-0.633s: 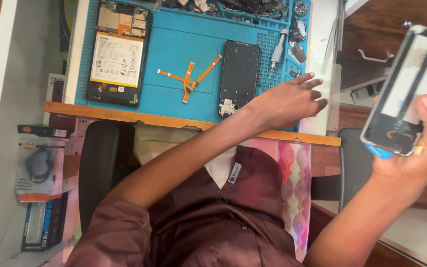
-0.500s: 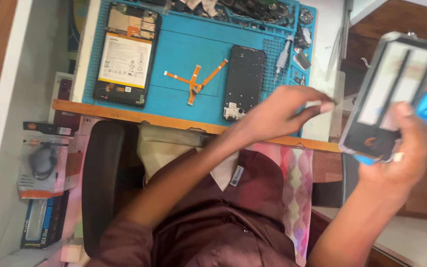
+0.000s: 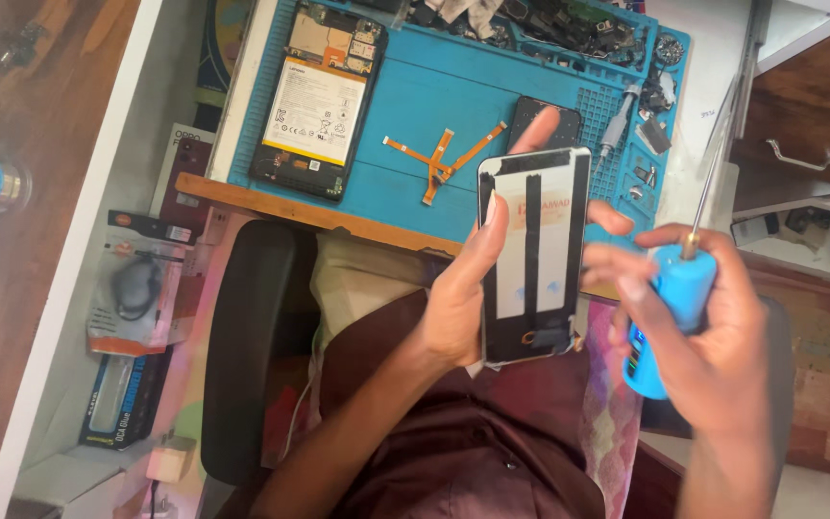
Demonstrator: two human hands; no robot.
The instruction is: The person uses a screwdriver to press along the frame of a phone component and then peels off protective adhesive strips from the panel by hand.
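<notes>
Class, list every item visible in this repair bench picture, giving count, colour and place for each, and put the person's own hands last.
phone panel: one, white and black back face, held upright in the left hand above the lap
screwdriver: one, blue handle with thin metal shaft, in the right hand
work mat: one, blue, on the bench
opened phone: one, black frame with white battery, left part of the mat
flex cable: one, orange, mat centre
dark phone part: one, black, on the mat behind the panel
small parts: many, dark and metallic, mat's top tray
chair: one, black, below the bench
packaged goods: several, left of the chair
left hand: one, gripping the panel's edge
right hand: one, around the screwdriver handle
</notes>
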